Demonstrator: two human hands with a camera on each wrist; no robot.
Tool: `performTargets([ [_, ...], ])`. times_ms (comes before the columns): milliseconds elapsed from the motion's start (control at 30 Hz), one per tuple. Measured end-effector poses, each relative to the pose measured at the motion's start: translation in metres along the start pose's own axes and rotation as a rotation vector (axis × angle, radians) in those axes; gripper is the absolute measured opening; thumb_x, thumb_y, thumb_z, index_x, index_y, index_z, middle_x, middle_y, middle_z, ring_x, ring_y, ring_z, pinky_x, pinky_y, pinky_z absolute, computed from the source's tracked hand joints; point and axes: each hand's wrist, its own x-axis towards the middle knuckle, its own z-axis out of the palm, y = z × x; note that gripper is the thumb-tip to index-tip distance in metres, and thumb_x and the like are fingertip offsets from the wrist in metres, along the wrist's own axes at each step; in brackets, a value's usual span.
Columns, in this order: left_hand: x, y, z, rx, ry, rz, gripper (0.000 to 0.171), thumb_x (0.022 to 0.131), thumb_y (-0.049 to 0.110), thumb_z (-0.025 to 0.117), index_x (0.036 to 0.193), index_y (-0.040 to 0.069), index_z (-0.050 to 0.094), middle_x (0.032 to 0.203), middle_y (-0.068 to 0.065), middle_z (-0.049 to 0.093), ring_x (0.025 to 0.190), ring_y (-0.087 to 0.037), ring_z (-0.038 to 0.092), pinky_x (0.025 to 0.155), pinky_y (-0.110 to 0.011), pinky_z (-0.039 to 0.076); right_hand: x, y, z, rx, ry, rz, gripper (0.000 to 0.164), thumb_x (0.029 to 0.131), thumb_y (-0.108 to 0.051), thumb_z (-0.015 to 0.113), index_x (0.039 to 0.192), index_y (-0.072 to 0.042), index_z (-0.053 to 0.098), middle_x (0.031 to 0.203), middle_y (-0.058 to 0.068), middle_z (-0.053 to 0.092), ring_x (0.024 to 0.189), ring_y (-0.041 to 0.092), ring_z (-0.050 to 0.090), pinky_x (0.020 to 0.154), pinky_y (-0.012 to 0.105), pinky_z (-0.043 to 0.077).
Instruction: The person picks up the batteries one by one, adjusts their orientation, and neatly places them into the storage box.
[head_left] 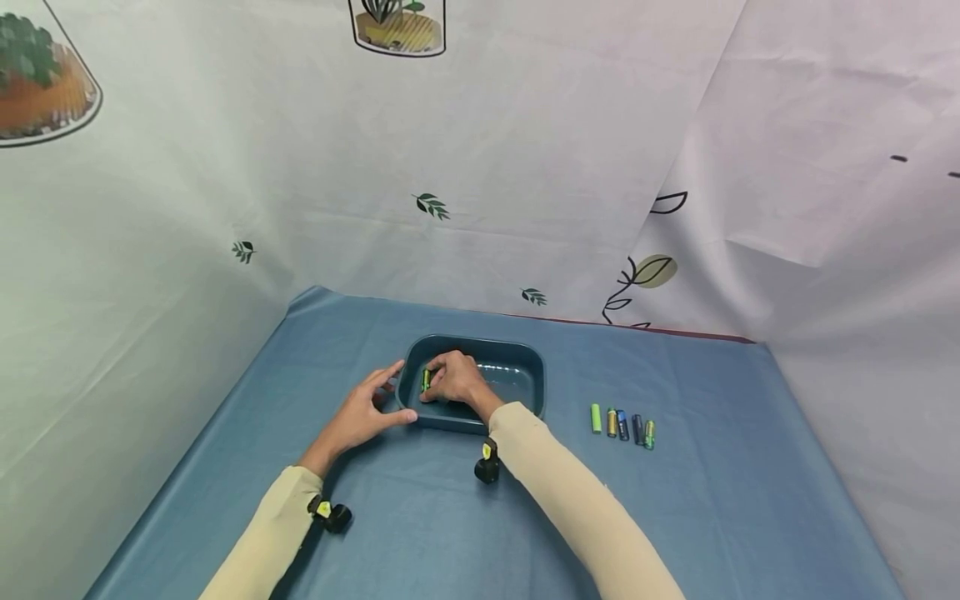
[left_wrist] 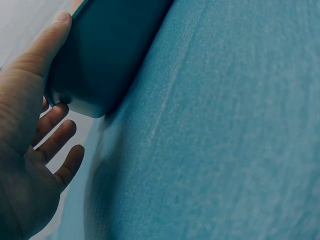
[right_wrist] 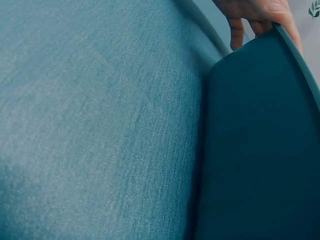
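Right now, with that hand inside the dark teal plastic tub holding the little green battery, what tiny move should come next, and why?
Probably let go: the right hand holds the small green battery low inside the dark teal plastic tub, near its left end, while the left hand steadies the tub's corner. Five more batteries lie in a row on the blue cloth to the right.

The tray (head_left: 525,367) has its left half taken up by the right hand (head_left: 456,379); its right half seems bare. Four batteries (head_left: 622,424) lie in a row to its right, with open cloth (head_left: 712,517) all around them.
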Motion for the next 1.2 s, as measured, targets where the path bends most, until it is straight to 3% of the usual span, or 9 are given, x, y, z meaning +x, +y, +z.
performTargets([
  [667,-0.0001,0.0022,-0.0005,0.0,-0.002,-0.008,0.093,0.083,0.043,0.086,0.16,0.021,0.038,0.148,-0.01,0.05,0.115,-0.03,0.057,0.092,-0.052,0.049,0.0011,-0.0024,0.0019,-0.094,0.007,0.021,0.059,0.078,-0.029,0.092,0.13,-0.011,0.07,0.075,-0.008,0.07,0.069,0.007,0.064,0.078,0.032,0.057],
  [1200,-0.0005,0.0023,-0.0009,0.002,-0.004,-0.022,0.093,0.083,0.045,0.085,0.16,0.023,0.038,0.149,-0.01,0.049,0.116,-0.03,0.057,0.091,-0.052,0.049,-0.0013,-0.0017,-0.001,-0.066,0.001,0.014,0.059,0.077,-0.03,0.093,0.128,-0.012,0.069,0.08,-0.005,0.069,0.07,0.01,0.064,0.072,0.031,0.056],
])
